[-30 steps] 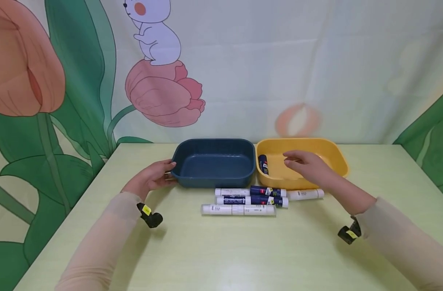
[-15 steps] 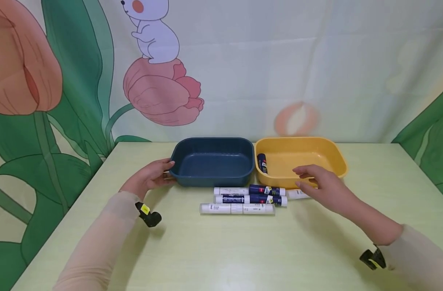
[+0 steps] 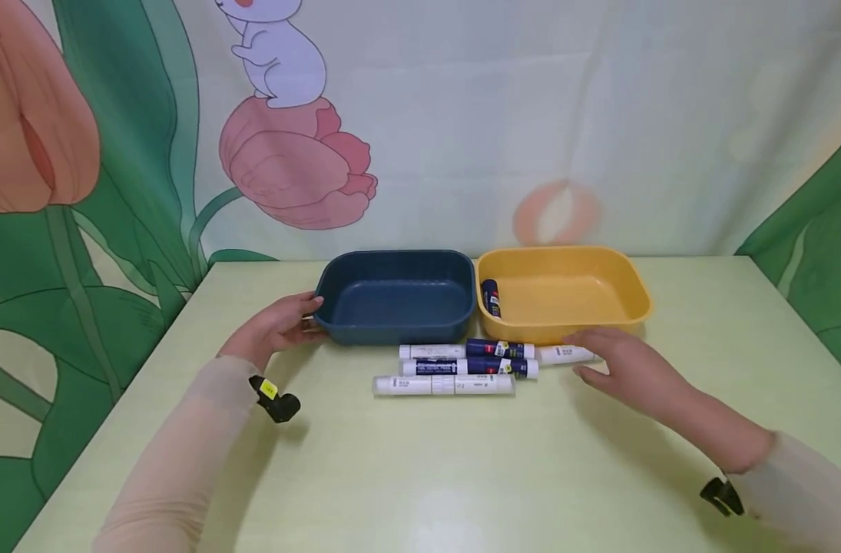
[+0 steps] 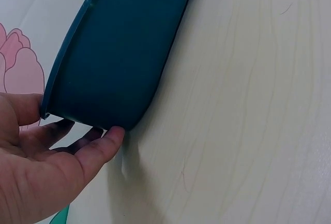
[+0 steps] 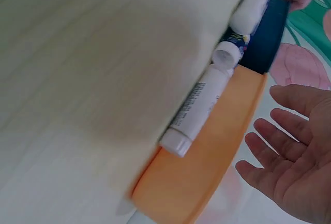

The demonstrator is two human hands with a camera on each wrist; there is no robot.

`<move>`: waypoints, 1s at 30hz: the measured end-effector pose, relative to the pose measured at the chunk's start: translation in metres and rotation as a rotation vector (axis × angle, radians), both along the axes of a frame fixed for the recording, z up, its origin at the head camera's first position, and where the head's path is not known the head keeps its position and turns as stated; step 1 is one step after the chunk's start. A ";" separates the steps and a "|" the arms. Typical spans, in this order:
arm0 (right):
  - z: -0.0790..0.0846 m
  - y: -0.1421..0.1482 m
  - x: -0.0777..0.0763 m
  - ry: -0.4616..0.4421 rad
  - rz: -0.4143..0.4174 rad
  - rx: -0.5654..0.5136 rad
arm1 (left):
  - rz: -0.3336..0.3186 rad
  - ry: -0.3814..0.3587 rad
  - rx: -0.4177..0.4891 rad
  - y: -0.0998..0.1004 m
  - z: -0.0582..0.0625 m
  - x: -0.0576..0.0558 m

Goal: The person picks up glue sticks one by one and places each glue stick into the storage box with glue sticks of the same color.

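Pale wood-grained tabletop [image 3: 406, 476] extends from the near border of the head view to the trays, giving broad room across the front; at left, a narrower strip lies between the left forearm and the slanting table edge. Sleeved forearms enter from the 2 lower corners, each bearing a small black wrist camera [image 3: 275, 399].

Nearest of the tubes is a long white row [image 3: 444, 385], banded at mid-length; whether it is 1 piece or 2 end to end cannot be told. Just behind it lies a dark blue row with white ends [image 3: 470, 368]. Farther back, against the tray fronts, a dark blue tube [image 3: 500, 349] lies between 2 white tubes, of which the right white tube [image 3: 565, 354] borders the yellow tray.

Right hand [image 3: 627, 369]: fingers loosely extended and spread, thumb apart, holding nothing; the right wrist view shows a gap between the fingers and the right white tube.

Left hand [image 3: 275, 326]: grips the left end of the blue tray [image 3: 392, 335], thumb at the rim, other fingers at the end wall.

Beside it stands the yellow tray [image 3: 565, 331], containing another blue tube [image 3: 491, 298] along its left wall. Beyond the far table edge hangs a floral backdrop [image 3: 448, 153].
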State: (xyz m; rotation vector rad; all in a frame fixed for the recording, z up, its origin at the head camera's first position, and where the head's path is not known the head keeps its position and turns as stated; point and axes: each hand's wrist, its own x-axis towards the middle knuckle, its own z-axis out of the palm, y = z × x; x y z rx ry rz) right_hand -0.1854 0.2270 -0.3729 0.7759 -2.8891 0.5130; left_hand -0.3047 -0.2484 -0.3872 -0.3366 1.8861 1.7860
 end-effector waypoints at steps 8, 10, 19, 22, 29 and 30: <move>-0.013 0.000 -0.014 0.100 0.047 0.195 | -0.011 0.009 0.005 -0.004 0.003 0.000; -0.016 0.002 -0.016 0.111 0.056 0.214 | -0.012 0.007 0.006 -0.004 0.002 0.000; -0.025 0.004 -0.024 0.166 0.089 0.258 | -0.012 -0.002 0.011 -0.001 0.000 -0.001; -0.026 0.003 -0.026 0.178 0.095 0.274 | -0.005 -0.002 0.010 -0.001 0.000 -0.001; -0.030 0.003 -0.031 0.162 0.110 0.291 | -0.029 0.012 0.033 -0.003 -0.001 0.000; -0.031 0.003 -0.031 0.161 0.112 0.287 | -0.029 0.011 0.035 -0.003 -0.001 0.000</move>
